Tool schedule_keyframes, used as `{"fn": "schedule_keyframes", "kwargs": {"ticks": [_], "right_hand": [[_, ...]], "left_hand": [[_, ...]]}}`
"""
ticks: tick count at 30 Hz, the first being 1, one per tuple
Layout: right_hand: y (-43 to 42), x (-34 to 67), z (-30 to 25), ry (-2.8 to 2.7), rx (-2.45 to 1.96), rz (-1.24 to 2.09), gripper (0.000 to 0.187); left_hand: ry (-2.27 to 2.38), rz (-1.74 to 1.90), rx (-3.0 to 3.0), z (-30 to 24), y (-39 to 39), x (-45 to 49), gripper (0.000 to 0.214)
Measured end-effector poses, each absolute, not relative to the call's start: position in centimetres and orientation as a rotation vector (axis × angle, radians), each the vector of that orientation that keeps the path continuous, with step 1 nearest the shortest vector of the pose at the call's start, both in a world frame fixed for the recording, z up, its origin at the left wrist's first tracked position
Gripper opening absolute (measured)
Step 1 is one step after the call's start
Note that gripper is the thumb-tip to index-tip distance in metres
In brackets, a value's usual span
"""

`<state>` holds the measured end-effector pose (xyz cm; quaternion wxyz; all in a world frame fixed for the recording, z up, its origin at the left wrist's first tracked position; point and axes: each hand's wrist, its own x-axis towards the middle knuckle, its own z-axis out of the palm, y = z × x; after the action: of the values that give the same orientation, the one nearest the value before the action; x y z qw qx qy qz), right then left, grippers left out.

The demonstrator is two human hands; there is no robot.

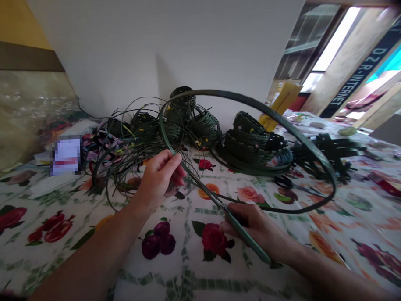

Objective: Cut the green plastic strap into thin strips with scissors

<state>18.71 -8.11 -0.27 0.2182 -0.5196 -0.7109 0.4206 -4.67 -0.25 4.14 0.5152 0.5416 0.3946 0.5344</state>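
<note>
Holding a green strip [278,117], slanting up-left, right hand [257,232] below left hand [158,180]

This looks like a small home craft workroom or a modest workshop-shop, though the tilted, dim view makes it hard to be sure. A table covered in a fruit-and-rose print cloth [59,261] stands against a plain white wall [151,47], with dark green woven baskets [249,144] piled on it. A crumpled plastic sheet [18,117] hangs at the left. At the right, a bright opening [331,45] sits beside a dark banner [365,70] with white lettering that includes the word "INTERNET".
</note>
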Motion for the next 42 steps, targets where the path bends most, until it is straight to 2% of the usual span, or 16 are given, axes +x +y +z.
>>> {"fn": "schedule_keyframes", "kwargs": {"ticks": [3,10,23,29,34,42], "right_hand": [[-8.1,18.7,-0.1,-1.988,-1.445,1.148,0.033],[-8.0,18.7,0.0,-1.97,-1.464,1.234,0.028],[-8.3,18.5,0.2,-1.986,-1.418,1.272,0.039],[-8.6,18.6,0.0,-1.943,-1.483,1.298,0.029],[-8.6,18.4,0.8,-2.015,-1.389,1.227,0.033],[-8.7,18.1,1.3,-1.938,-1.381,1.324,0.035]], "left_hand": [[0.956,1.398,1.362,4.3,0.1,-5.0,0.024],[0.98,1.25,1.297,4.0,-0.2,-4.3,0.019],[0.975,1.269,1.282,3.8,-0.3,-4.4,0.021],[0.966,1.29,1.249,3.6,-0.2,-4.4,0.02],[0.998,1.253,1.23,3.8,-0.3,-4.4,0.024],[1.072,1.367,1.48,4.1,0.3,-5.3,0.026]]}}
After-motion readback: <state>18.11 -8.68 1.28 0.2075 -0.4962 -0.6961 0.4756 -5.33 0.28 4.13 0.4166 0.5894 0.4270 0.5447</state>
